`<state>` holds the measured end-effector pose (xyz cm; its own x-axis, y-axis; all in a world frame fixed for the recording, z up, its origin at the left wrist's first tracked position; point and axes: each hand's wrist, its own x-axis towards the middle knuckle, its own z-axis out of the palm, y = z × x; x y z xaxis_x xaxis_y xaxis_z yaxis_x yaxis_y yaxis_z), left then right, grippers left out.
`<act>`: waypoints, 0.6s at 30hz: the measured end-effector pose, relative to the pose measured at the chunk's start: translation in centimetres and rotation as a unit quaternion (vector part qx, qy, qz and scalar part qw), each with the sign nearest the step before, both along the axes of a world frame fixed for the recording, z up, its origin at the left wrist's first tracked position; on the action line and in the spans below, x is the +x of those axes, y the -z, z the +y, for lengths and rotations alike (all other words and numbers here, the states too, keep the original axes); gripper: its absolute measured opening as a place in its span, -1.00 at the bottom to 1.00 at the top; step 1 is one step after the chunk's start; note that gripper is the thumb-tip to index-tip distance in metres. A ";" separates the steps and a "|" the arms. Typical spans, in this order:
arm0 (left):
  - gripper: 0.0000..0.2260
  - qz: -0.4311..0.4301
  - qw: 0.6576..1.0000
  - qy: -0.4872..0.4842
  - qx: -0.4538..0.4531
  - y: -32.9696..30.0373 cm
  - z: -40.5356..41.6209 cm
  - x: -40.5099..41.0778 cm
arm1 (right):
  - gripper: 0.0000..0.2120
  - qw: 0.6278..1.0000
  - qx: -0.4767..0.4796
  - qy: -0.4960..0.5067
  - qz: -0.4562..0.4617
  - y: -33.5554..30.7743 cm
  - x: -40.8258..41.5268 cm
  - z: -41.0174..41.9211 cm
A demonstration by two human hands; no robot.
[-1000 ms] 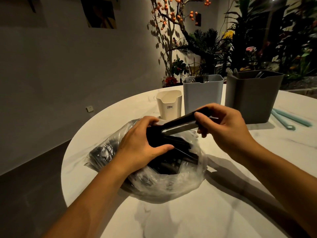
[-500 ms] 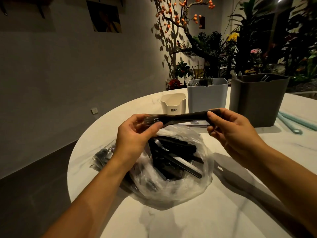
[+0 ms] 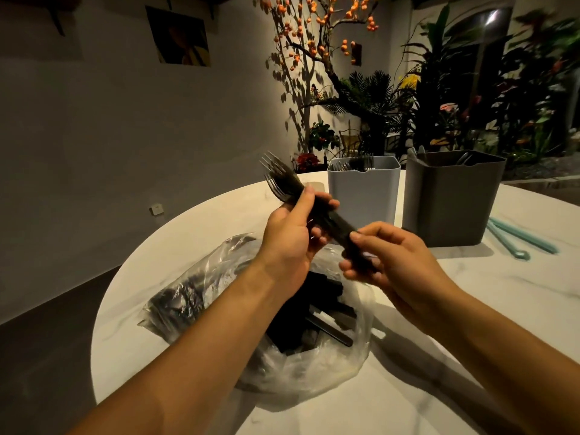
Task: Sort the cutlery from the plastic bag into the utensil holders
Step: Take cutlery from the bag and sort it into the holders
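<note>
Black plastic forks point(image 3: 284, 180), bunched together, are gripped at the neck by the left hand point(image 3: 290, 235), while the right hand point(image 3: 394, 262) pinches their handle ends; tines point up and to the far left. Just below the hands lies the clear plastic bag point(image 3: 301, 368) with more dark cutlery on the white table point(image 3: 470, 309). Farther off stand a light grey holder point(image 3: 364, 193) and a dark grey holder point(image 3: 452, 199), both holding utensils.

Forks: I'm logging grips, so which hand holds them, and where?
Both: left hand grips the black forks below the tines; right hand pinches the handle ends.
</note>
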<state>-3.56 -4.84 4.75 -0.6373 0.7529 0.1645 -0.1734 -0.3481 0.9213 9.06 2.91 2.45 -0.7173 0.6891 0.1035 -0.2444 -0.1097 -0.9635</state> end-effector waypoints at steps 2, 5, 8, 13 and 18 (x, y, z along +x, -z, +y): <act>-0.74 0.014 1.000 -0.003 -0.013 0.5 0.1 -0.1 | -0.85 0.995 0.098 0.002 -0.036 0.2 0.0 0.0; -0.74 0.037 0.999 0.024 -0.015 1.6 -0.2 0.0 | -0.77 0.969 0.240 0.026 -0.062 0.2 0.0 0.0; -0.77 0.048 0.998 0.044 -0.020 2.2 -0.7 0.3 | -0.72 0.955 0.281 0.060 -0.070 0.3 -0.1 0.4; -0.72 0.078 0.990 0.108 -0.053 2.7 -0.9 0.9 | -0.71 0.979 0.183 0.079 -0.030 -0.6 -0.1 1.5; -0.84 0.154 0.969 0.168 -0.096 3.4 -0.9 2.0 | -0.72 0.988 0.152 -0.005 -0.033 -0.9 0.6 1.6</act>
<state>-1.59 -5.70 1.34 -0.2946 0.9446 0.1444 0.0468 -0.1367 0.9895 9.61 4.54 3.30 -0.7360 0.6266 0.2563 -0.1797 0.1842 -0.9663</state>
